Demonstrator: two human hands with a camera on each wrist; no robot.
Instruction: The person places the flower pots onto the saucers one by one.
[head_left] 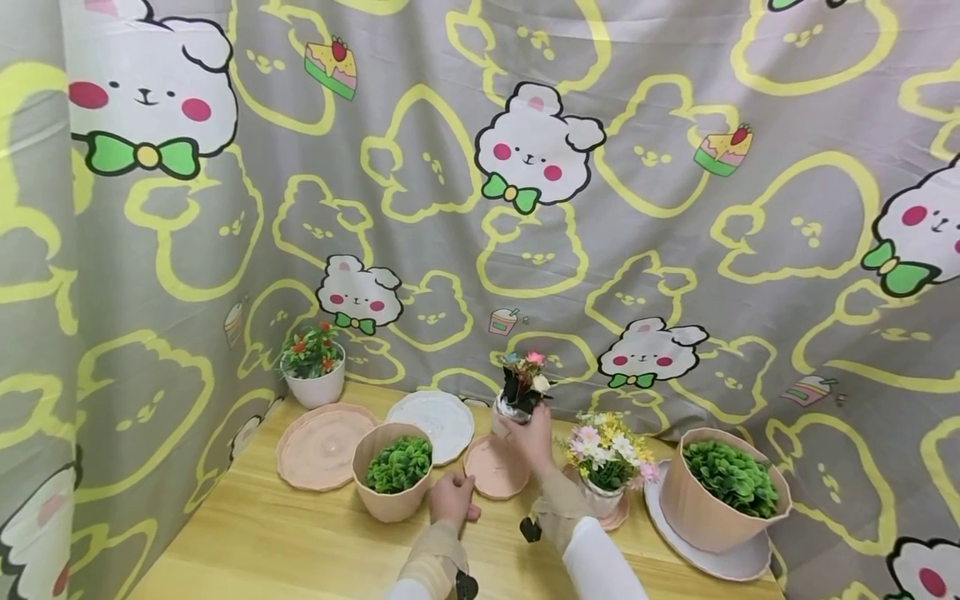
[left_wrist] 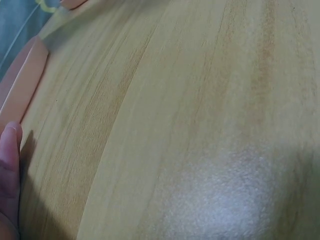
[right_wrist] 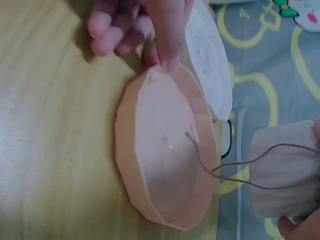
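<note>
Gripped in the right hand (head_left: 531, 437), fingers curled round its wall and clamped on it: a small pale ribbed pot of dark leaves with pink and cream flowers (head_left: 520, 392); upright, lifted clear of the pale wooden table (head_left: 285, 533); shown in the right wrist view as a whitish ribbed wall (right_wrist: 285, 175), with a loose strand of brown twine (right_wrist: 200, 154) trailing from it across the dish below.

Just beneath those fingers and a little to their near side, apart from the pot: a small shallow many-sided pink saucer (head_left: 495, 468); flat on the table, hollow side up, nothing in it but the end of the twine (right_wrist: 165, 150).

Rested on the table at the saucer's near left rim: the left hand (head_left: 452, 498); one fingertip (right_wrist: 167, 60) stretched out and pressed on the rim, the other fingers loosely bent beside it and holding nothing.

Nearer to the saucer: the left hand, touching it; the right hand above its far edge, with the pot's base pointed down toward the hollow; pot therefore beyond and above the left fingertips, saucer between the two hands.
</note>
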